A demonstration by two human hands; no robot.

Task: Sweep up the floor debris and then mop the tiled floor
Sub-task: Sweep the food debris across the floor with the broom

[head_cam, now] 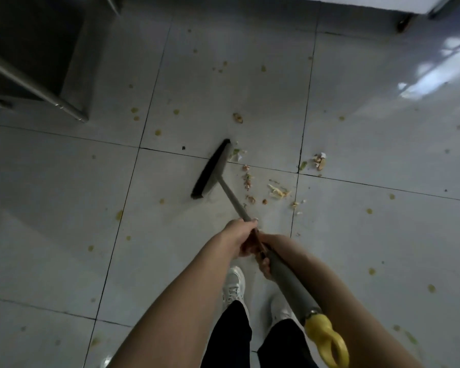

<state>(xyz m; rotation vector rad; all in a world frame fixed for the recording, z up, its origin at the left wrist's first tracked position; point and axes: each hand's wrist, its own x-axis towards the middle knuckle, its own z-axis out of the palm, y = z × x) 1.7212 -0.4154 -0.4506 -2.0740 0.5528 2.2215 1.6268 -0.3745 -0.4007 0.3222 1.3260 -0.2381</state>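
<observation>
**At the tile joint ahead of the feet: broom down, scraps loose beside it**

Across a dark grout line lies the broom head (210,170), black bristles on the floor, its grey shaft running back to a yellow hanging loop (327,341) beside the right forearm. The left hand (239,236) is wrapped round the shaft further forward. The right hand (265,264) clasps it just behind, fingers curled underneath.

Most food scraps (276,192) lie to the right of the head, alongside the shaft rather than in front of the bristles. A stroke away from them would likely leave them where they are. Another clump (319,161) sits near a tile corner, where bits could lodge in the joint. A single piece (238,118) lies beyond the head.

Yellow spots (157,132) dot the tiled floor (64,197) widely. They look flat and possibly sticky, so bristles may smear them instead of lifting them. That would leave more for the mop.

A hard push to the upper left could send crumbs under the steel table (37,75). White shoes (234,285) stand near the scraps, and a step forward could tread them in.
</observation>
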